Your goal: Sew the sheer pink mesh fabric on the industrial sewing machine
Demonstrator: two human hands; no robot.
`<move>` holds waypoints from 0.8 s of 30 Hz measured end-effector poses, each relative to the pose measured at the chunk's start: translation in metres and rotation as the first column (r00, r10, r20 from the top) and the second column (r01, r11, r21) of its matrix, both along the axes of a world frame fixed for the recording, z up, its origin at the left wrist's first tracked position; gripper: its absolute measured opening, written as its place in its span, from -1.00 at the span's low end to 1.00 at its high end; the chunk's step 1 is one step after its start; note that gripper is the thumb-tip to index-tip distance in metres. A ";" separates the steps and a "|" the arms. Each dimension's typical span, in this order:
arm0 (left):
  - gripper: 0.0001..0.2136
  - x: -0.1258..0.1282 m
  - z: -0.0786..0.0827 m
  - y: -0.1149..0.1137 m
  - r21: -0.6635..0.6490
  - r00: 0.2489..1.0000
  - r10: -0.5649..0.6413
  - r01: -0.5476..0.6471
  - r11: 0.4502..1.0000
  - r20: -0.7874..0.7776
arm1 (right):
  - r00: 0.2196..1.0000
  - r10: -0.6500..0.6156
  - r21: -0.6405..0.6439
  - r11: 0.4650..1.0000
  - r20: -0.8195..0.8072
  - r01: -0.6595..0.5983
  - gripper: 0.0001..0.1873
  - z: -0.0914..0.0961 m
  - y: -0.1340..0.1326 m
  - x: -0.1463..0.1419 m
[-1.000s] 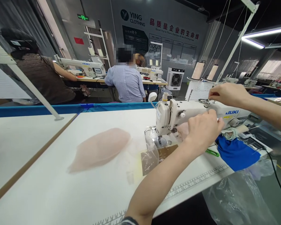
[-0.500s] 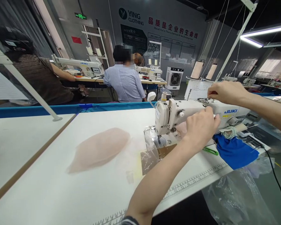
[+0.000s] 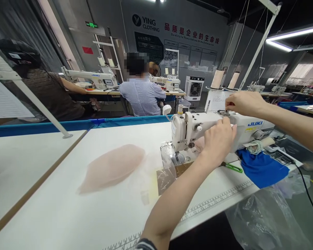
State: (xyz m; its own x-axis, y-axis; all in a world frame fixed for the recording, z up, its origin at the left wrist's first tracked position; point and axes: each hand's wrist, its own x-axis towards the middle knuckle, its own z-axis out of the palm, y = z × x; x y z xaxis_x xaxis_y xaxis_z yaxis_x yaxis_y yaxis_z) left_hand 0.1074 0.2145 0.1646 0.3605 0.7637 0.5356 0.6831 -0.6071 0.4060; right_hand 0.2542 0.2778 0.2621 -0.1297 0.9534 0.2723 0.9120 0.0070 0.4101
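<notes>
A white JUKI sewing machine (image 3: 211,121) stands on the worktable, its needle end toward the left. My left hand (image 3: 219,139) is at the front of the machine's arm, fingers closed in a pinch; a small white bit shows by the thumb, too little to name. Over the top of the arm, my right hand (image 3: 245,103) also has its fingertips pinched together, just above a round metal winder part (image 3: 223,113). What those fingertips hold is too small to make out. Sheer pink fabric (image 3: 113,168) lies flat left of the needle. More pink cloth (image 3: 199,144) shows behind my left hand.
Green thread snips (image 3: 232,167) and blue cloth (image 3: 263,168) lie right of my left forearm. Thread cones (image 3: 217,79) stand behind the machine. A printed ruler (image 3: 211,203) follows the table's front edge, with a plastic bag (image 3: 261,218) hanging below. Two people sit beyond the blue trough (image 3: 130,119).
The view has shifted slightly. Both hands stay pinched at the top and front of the machine, with only a small movement. The fabric lies as before.
</notes>
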 end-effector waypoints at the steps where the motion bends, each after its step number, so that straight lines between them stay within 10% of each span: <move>1: -0.74 0.002 0.000 0.000 -0.003 1.000 -0.001 0.001 1.000 -0.004 | 1.000 -0.005 -0.006 1.000 0.003 0.005 -0.78 -0.001 -0.003 0.004; 24: -0.75 0.010 0.014 -0.009 -0.106 0.986 0.047 -0.065 0.992 -0.161 | 0.999 0.049 -0.143 0.989 -0.007 -0.049 -0.83 0.004 -0.032 -0.001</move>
